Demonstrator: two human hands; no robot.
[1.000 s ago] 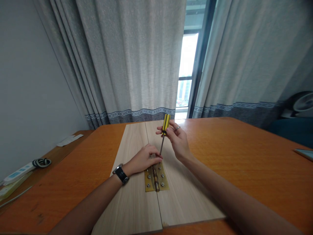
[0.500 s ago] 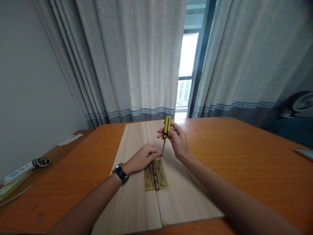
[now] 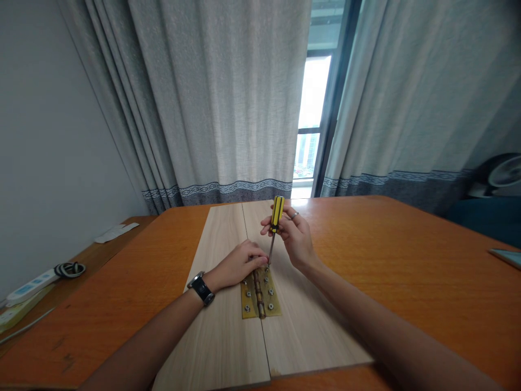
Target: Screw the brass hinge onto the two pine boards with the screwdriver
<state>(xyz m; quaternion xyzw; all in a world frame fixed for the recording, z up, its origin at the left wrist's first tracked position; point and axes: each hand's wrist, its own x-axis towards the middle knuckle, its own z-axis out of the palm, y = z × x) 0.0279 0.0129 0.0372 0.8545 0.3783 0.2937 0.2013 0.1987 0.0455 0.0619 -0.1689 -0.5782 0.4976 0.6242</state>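
Note:
Two pale wooden boards lie side by side on an orange wooden table (image 3: 122, 304), with the left board (image 3: 211, 342) and right board (image 3: 313, 326) meeting at a thin seam. A brass hinge (image 3: 260, 294) with several screws spans that seam. My right hand (image 3: 295, 237) grips a yellow-and-black screwdriver (image 3: 277, 214) nearly upright, its steel tip at the hinge's upper right corner. My left hand (image 3: 236, 266) lies curled on the boards, fingertips touching the hinge's top edge next to the tip. Anything inside those fingers is hidden.
A power strip (image 3: 32, 285) and coiled black cable (image 3: 70, 270) lie on a lower wooden shelf at left, with white paper (image 3: 116, 232) behind them. A tablet's corner (image 3: 507, 258) sits at the table's right edge. Long grey curtains hang behind the table.
The screwdriver has gone from tilted to nearly upright, and its tip has come down onto the hinge's upper right corner. My left hand has barely moved.

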